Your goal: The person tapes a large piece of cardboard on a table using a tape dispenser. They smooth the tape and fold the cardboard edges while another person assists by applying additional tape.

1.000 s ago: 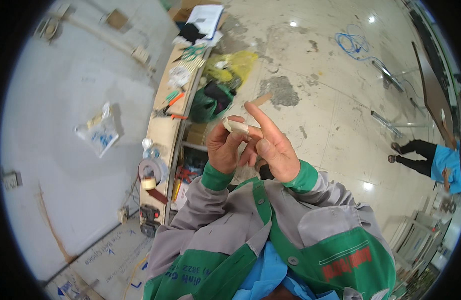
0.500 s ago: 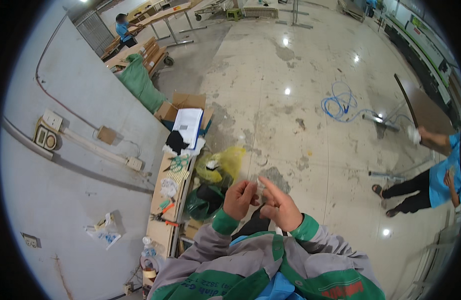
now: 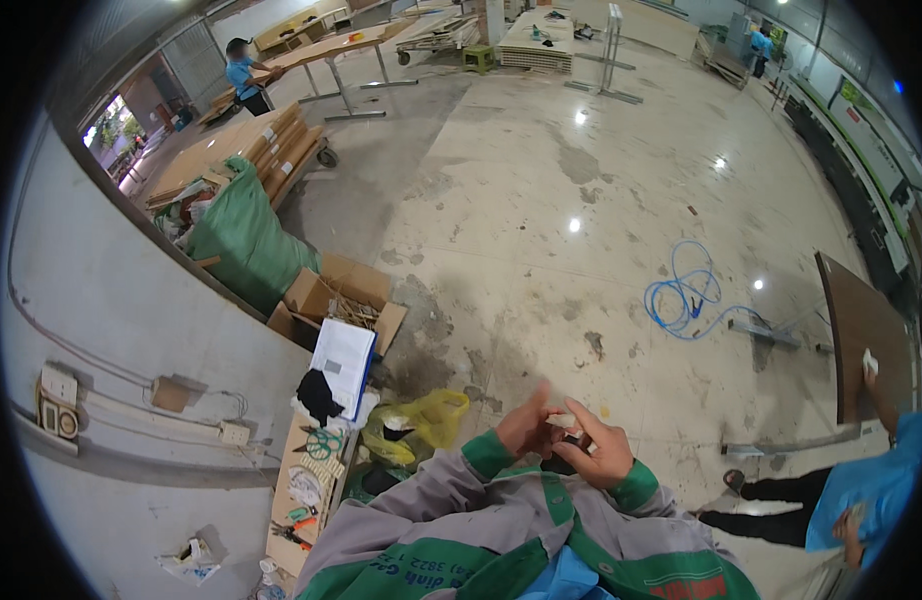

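Observation:
My left hand (image 3: 524,427) and my right hand (image 3: 601,450) are close together in front of my jacket. A small pale piece (image 3: 560,421) shows between their fingertips, too small to name. The right thumb and fingers are bent together in a pinch near it. On the left hand one upper finger is smeared by motion, while the others curl in toward the pale piece. Green cuffs and grey sleeves cover both wrists.
On the left a narrow bench holds scissors (image 3: 324,443), pliers (image 3: 289,536) and a clipboard (image 3: 342,362). Beyond stand an open carton (image 3: 356,277) and a green sack (image 3: 249,235). A yellow bag (image 3: 426,425) hangs beside the bench. A blue hose (image 3: 671,310) lies ahead; a co-worker (image 3: 861,500) holds a brown panel (image 3: 866,325).
The view has tilted up and shifted. My hands have moved right in the picture and closer together, and the right index finger is now bent in. The co-worker's hand is against the panel.

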### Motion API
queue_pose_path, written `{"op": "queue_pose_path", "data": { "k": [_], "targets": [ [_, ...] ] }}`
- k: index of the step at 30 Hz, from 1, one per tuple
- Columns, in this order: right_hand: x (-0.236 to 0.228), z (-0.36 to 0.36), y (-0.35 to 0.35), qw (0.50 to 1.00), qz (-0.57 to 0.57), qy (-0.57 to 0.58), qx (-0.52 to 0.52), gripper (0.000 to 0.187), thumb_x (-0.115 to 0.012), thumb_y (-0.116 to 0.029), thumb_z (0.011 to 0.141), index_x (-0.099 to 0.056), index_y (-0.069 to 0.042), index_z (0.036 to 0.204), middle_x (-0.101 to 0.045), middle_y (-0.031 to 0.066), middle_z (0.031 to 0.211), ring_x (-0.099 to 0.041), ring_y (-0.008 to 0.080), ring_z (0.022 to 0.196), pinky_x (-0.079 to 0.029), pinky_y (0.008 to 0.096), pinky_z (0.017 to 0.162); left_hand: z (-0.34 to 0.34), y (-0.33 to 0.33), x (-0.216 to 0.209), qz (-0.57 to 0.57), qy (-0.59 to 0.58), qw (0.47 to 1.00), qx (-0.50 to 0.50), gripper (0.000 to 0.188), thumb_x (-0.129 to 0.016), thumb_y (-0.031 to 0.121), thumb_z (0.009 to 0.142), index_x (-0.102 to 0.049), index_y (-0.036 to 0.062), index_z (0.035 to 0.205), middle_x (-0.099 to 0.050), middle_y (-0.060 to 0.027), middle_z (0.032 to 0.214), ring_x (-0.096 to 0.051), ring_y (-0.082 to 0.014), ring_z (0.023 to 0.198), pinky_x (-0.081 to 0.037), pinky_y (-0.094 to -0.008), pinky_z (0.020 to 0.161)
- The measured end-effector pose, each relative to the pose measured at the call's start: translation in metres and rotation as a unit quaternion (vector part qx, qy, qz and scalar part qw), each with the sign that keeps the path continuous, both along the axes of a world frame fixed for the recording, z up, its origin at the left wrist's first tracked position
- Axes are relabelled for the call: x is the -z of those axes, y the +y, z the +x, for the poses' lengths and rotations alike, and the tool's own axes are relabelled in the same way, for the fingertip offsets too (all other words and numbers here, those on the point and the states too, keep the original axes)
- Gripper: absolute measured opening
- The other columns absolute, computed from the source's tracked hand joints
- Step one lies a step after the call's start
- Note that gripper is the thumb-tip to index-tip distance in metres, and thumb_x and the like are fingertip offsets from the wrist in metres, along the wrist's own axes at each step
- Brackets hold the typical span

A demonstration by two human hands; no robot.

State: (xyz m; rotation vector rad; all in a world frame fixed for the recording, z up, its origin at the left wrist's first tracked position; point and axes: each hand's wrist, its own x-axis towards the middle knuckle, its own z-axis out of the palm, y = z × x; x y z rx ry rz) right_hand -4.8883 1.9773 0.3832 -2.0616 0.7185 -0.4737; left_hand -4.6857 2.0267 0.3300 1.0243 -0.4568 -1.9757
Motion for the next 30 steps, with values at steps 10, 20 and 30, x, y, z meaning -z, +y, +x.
{"op": "queue_pose_path", "data": {
  "k": [10,20,30],
  "targets": [
    [0.028,0.15,-0.31,0.983,0.099,-0.155,0.021,0.067,-0.071,-0.007,0.094,-0.04,0.005,0.153,-0.074,0.0117,0.106,-0.07,0.0134,0.075,-0.056,0.0272,0.067,0.135,-0.308,-0.004,-0.08,-0.099,0.99,-0.056,0.054,-0.044,0.051,0.11,-0.067,0.0026,0.103,-0.059,-0.002,0.076,-0.061,-0.0128,0.066,-0.049,-0.029,0.061],
    [-0.006,0.398,-0.57,0.947,0.207,-0.032,-0.246,0.065,-0.068,-0.018,0.1,-0.039,0.0,0.155,-0.077,0.0087,0.11,-0.068,0.012,0.081,-0.054,0.0286,0.076,0.337,-0.466,-0.008,-0.051,-0.285,0.927,-0.24,0.052,-0.038,0.043,0.113,-0.066,0.0024,0.098,-0.061,-0.0043,0.073,-0.058,-0.013,0.064,-0.048,-0.0283,0.059],
    [0.01,0.667,-0.811,0.93,0.205,-0.029,-0.303,0.063,-0.07,-0.021,0.099,-0.044,-0.005,0.155,-0.076,0.0048,0.104,-0.066,0.012,0.066,-0.053,0.0277,0.065,0.57,-0.686,0.008,-0.05,-0.2,0.933,-0.297,0.077,-0.033,0.073,0.103,-0.065,0.0039,0.101,-0.05,0.0003,0.067,-0.05,-0.014,0.063,-0.04,-0.0297,0.059]
  ]
}}
